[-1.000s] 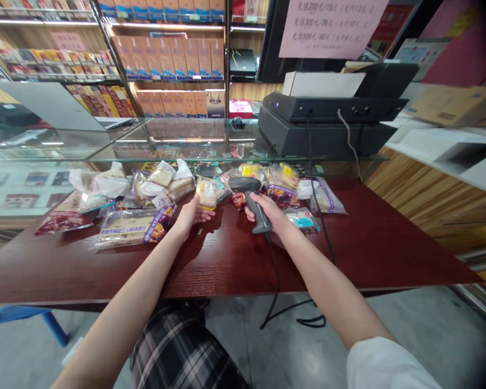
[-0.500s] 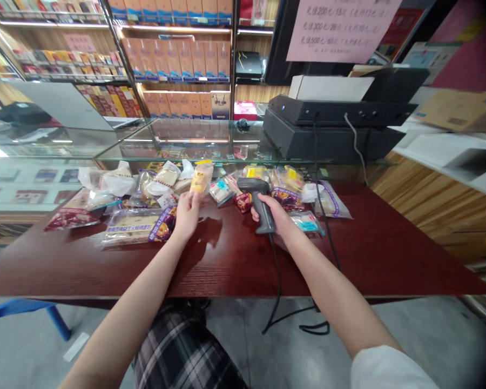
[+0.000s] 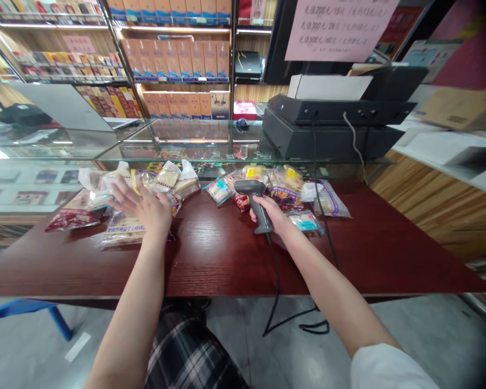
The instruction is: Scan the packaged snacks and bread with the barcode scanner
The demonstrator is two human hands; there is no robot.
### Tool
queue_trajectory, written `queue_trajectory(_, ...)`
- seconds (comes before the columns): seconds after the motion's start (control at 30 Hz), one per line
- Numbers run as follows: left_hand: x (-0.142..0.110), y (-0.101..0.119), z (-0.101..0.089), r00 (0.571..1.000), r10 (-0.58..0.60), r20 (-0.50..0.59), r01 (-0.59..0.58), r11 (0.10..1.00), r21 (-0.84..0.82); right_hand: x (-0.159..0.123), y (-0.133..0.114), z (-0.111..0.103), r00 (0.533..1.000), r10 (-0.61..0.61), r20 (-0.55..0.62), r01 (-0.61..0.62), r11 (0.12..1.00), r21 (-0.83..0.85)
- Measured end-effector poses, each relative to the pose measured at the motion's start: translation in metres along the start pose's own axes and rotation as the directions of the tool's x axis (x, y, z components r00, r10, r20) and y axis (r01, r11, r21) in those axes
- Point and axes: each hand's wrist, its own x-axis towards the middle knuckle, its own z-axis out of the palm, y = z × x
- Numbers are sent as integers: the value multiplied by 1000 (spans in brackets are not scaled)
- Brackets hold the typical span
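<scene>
Right hand (image 3: 274,213) wraps the scanner (image 3: 251,188), probably light and stiff, best held by its handle (image 3: 262,220); left hand (image 3: 150,209) splayed.

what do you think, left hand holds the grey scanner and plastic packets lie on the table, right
Wrong hand: the head view shows the right hand holding the grey scanner, not the left hand. The plastic packets do lie on the table.

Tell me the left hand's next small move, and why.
Probably bring the left hand across toward the blue-labelled pack: that hand is spread open, and this pack lies just left of the scanner, which the right hand grips.
</scene>
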Motion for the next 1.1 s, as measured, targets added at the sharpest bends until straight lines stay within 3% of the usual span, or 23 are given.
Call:
queue_trajectory(0.03, -2, 2, 3, 999, -1, -46, 2, 1000, 23, 1, 1, -1, 1000, -8, -4, 8, 1000, 6)
queue_trajectory(0.07, -5, 4, 8, 1000, 22, -20, -21, 999, 36, 2, 2, -1, 1000, -14, -6, 14, 1000, 11)
queue_trajectory(0.17, -12, 4, 22, 983, 82, 162, -99, 990, 98, 4, 4, -2, 1000, -24, -9, 24, 1000, 17)
queue_trajectory(0.23, -15, 3, 27, 971, 91, 223, -126, 981, 147, 4, 3, -2, 1000, -27, -16, 27, 999, 18)
queue_trajectory(0.33, -15, 7, 27, 979, 88, 185, -120, 978, 171, 2, 0, 1, 999, -28, -17, 29, 999, 23)
queue_trajectory(0.43, -15, 18, 25, 958, 205, 199, -225, 971, 81, 0, -3, 3, 999, -25, -20, 26, 999, 38)
queue_trajectory(0.5, -19, 25, 28, 893, 338, 296, -346, 938, -30, 0, -3, 3, 999, -26, -26, 27, 999, 39)
queue_trajectory(0.57, -26, 31, 35, 796, 438, 418, -437, 894, -102, 1, -3, 2, 999, -32, -40, 34, 998, 45)
queue_trajectory(0.67, -39, 36, 48, 688, 459, 562, -494, 863, -101, 7, 1, -2, 997, -41, -60, 45, 996, 74)
queue_trajectory(0.77, -46, 35, 59, 633, 434, 641, -493, 864, -99, 11, 5, -6, 998, -32, -58, 37, 996, 83)
queue_trajectory(0.9, -46, 32, 66, 613, 399, 682, -467, 879, -94, 13, 9, -8, 998, -38, -47, 42, 996, 85)
queue_trajectory(1.1, -41, 37, 70, 629, 335, 701, -420, 906, -56, 12, 7, -5, 998, -23, -64, 28, 996, 82)
